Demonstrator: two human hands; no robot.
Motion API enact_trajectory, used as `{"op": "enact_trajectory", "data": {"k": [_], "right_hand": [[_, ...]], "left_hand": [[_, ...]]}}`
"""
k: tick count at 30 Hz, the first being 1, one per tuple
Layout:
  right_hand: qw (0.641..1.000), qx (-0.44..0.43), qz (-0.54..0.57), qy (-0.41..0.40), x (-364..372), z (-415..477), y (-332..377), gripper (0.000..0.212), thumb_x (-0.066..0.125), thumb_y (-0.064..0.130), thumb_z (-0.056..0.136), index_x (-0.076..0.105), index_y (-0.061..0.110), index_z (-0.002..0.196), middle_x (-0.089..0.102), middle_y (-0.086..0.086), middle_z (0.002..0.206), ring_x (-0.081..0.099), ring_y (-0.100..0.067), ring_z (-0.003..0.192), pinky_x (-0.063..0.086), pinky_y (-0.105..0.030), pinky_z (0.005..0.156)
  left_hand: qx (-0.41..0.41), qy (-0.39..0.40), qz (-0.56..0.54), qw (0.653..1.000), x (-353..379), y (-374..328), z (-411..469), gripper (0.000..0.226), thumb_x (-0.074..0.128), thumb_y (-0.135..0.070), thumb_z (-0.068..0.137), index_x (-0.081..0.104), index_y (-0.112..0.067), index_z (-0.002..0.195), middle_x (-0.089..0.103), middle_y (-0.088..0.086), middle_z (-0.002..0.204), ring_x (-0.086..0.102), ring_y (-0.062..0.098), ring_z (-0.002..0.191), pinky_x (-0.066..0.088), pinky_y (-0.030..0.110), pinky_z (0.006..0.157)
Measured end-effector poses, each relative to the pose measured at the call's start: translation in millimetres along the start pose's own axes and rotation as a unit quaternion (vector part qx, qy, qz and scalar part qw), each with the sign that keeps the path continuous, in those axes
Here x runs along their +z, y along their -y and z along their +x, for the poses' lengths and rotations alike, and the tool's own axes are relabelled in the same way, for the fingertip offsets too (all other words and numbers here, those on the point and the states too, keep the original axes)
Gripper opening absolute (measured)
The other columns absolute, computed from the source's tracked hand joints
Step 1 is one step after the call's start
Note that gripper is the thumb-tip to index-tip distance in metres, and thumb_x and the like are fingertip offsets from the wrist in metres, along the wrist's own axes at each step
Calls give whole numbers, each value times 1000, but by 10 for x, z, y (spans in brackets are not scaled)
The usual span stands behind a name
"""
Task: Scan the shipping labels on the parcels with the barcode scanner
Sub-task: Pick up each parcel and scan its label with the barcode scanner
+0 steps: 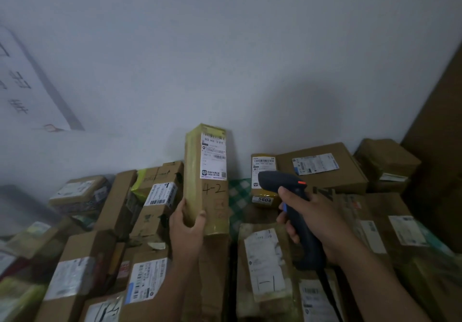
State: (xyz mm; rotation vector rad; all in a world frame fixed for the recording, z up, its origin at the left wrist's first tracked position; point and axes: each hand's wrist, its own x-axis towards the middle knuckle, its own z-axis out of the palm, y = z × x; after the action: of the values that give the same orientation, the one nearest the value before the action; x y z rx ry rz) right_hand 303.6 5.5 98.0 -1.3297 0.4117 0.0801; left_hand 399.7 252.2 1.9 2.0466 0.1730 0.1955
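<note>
L hand (186,224) grips the lower part of a tall box (207,196), thumb on the front face, fingers round the left edge. Box is held upright above the pile, its top in front of the wall (250,59). Its label (213,156) is on the upper front, facing the camera: barcodes at top & middle, QR code bottom right, "4-2" handwritten just below it. R hand (317,221) is wrapped round the handle of the scanner (280,181), index finger curled over the front above a blue part of the grip; orange mark on top of the head. Scanner head points left & away, approx level w/ the label's lower edge, right of the box & apart from it. Green checked cloth (238,196) shows in the gap. Behind the scanner head sits a small yellow-taped parcel (264,199) marked "5604", its own label partly hidden. Flat box (325,171) further right, label face up. More parcels (82,271) are packed tight across the bottom & left, most w/ white labels, print too blurred to read. Poster (25,84) on the wall far left, blurred.
</note>
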Motion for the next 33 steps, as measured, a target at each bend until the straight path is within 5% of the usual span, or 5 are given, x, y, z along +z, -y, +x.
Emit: {"op": "enact_trajectory", "data": {"k": [7,23,33], "right_hand": [[998,-40,-16,43,28,-4,272,63,73,64,62,67,6,85,70,-14,73,56,-19,47,46,-27,44],[998,-50,-5,42,50,16,481,54,69,59,71,64,8,85,67,-14,69,56,-21,49,47,-27,44],[997,-58,-6,45,84,66,462,51,70,60,68,66,10,79,66,-14,69,55,-21,49,47,-28,44]], "left_hand": [[30,-13,20,999,-38,24,-111,72,70,-27,88,33,-29,150,36,-2,145,32,6,123,40,33,93],[63,-4,58,996,-71,101,-131,76,72,-21,86,32,-26,151,36,2,145,31,8,125,41,46,103],[55,-8,66,996,-96,147,-110,76,71,-25,86,31,-29,151,35,1,147,32,10,126,42,41,97]]}}
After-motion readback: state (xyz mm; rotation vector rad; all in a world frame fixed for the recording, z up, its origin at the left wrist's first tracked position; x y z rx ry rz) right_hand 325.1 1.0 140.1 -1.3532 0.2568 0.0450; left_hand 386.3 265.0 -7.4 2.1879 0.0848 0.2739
